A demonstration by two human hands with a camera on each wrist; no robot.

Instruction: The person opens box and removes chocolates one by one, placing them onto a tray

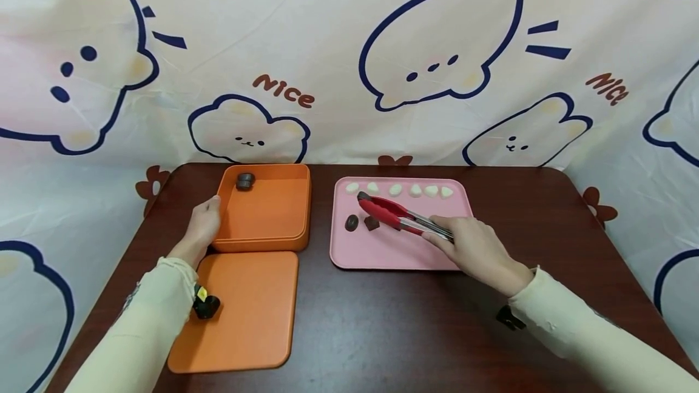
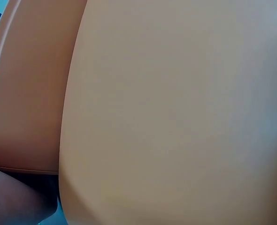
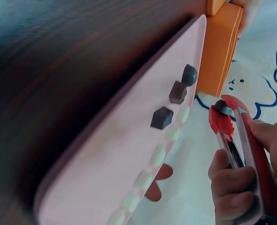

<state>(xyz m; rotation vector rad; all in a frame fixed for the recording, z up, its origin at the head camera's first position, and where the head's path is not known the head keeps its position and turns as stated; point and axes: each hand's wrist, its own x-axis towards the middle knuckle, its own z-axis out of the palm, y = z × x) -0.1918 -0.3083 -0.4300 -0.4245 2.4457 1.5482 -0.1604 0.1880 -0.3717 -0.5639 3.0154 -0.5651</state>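
Observation:
My right hand (image 1: 480, 250) grips red-tipped metal tongs (image 1: 384, 211) above a pink tray (image 1: 382, 256). In the right wrist view the tongs pinch a dark chocolate-like piece (image 3: 223, 107) between their tips. Below on the tray lie a round dark piece (image 3: 189, 75), a brown square piece (image 3: 178, 92) and a dark angular piece (image 3: 162, 118), which the tongs mostly cover in the head view. At the left, my left hand (image 1: 204, 221) holds the side of an orange box (image 1: 267, 217), its thumb at the rim. Dark pieces (image 1: 245, 182) sit in the box's far left corner.
Several white pieces (image 1: 395, 190) line the tray's far edge. An orange lid (image 1: 246, 320) lies in front of the box, partly under the left forearm. Behind the dark brown table (image 1: 382, 332) hangs a cartoon-printed cloth (image 1: 338, 47).

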